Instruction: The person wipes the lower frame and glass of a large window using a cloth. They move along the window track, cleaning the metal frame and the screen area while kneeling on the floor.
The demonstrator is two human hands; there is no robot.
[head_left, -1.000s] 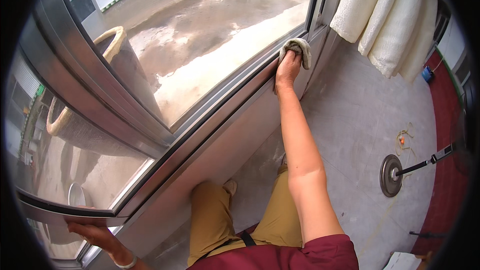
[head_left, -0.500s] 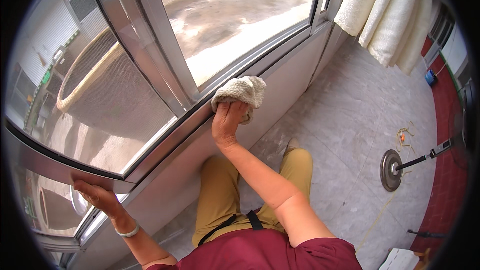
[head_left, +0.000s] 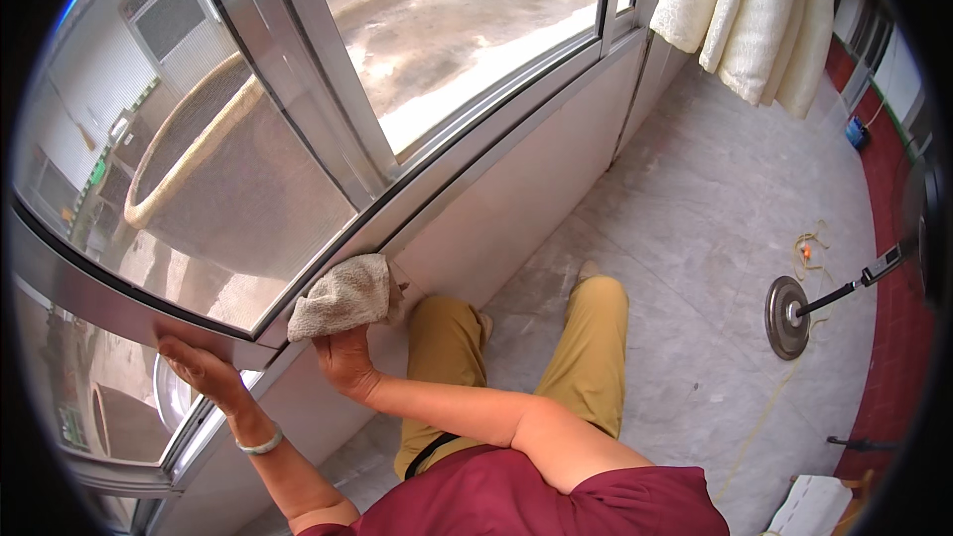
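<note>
My right hand [head_left: 347, 362] is closed on a folded, beige-grey cleaning cloth [head_left: 347, 296]. The cloth lies against the lower rail of the metal window frame [head_left: 437, 176], near the corner of the left sash, and hides most of my fingertips. Further left, my left hand [head_left: 204, 374] rests against the bottom metal edge of that sash, fingers stretched out and nothing held in them. A pale bracelet circles the left wrist. Behind the left glass pane [head_left: 199, 268] stands a large, round-rimmed tub [head_left: 189, 159].
Below the window runs a pale wall panel [head_left: 536, 203]. A cream curtain [head_left: 754, 30] hangs at the upper right. On the grey floor [head_left: 675, 268] stand a round metal stand base [head_left: 787, 318] with a black pole and, beside it, a yellow cord [head_left: 809, 248].
My right hand has brought the cloth left and nearer along the frame, from beside the right pane to close by my left hand. The left hand stays at the sash edge.
</note>
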